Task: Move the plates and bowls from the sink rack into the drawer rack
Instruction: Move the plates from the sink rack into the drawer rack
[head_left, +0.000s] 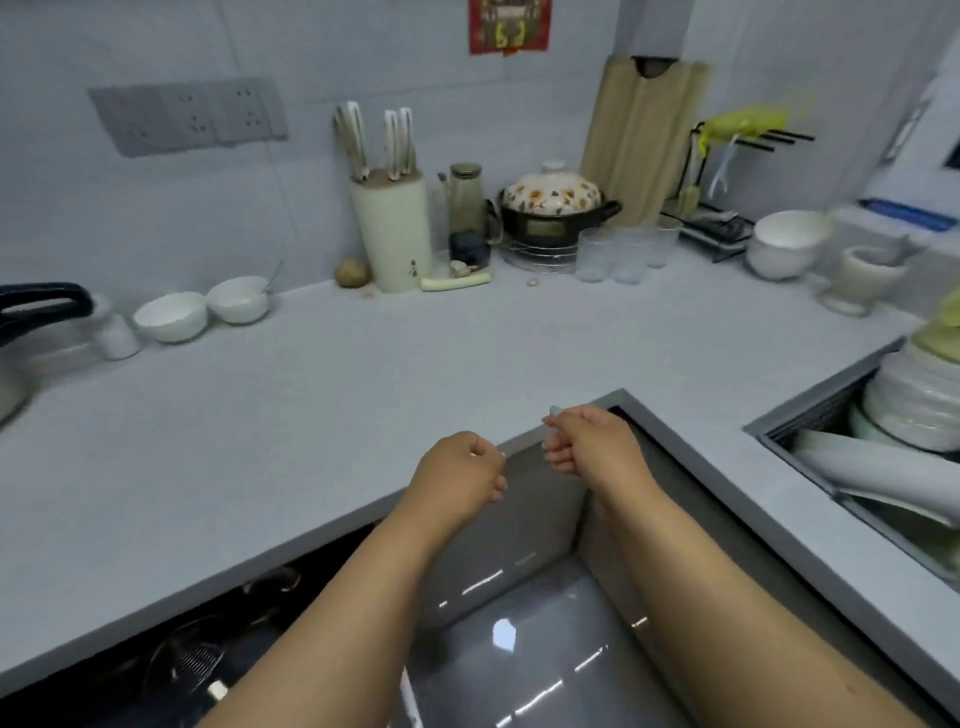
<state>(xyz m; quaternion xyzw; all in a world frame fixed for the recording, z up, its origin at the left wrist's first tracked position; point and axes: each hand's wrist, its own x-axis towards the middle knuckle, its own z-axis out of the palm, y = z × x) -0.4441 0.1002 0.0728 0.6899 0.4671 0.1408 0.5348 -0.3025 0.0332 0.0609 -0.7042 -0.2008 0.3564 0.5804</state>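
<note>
Both my hands hang in front of the inner corner of the L-shaped counter (322, 415). My left hand (460, 470) is loosely curled with nothing in it. My right hand (587, 441) is also curled, fingers closed, apparently empty. At the right edge the sink (810, 415) holds a stack of white plates and bowls (914, 410), with large white plates (878, 467) lying lower in front. Under the counter at the lower left an open dark drawer (171, 660) shows wire racking and a strainer-like piece. The whole view is blurred.
Two white bowls (171, 316) (239, 299) sit at the back left beside a dark-handled pot (36, 306). A knife block (392, 234), a flowered pot (553, 200), glasses (615, 254), stacked bowls (789, 244) and a mortar (867, 278) line the back. Glossy grey cabinet fronts (519, 623) are below.
</note>
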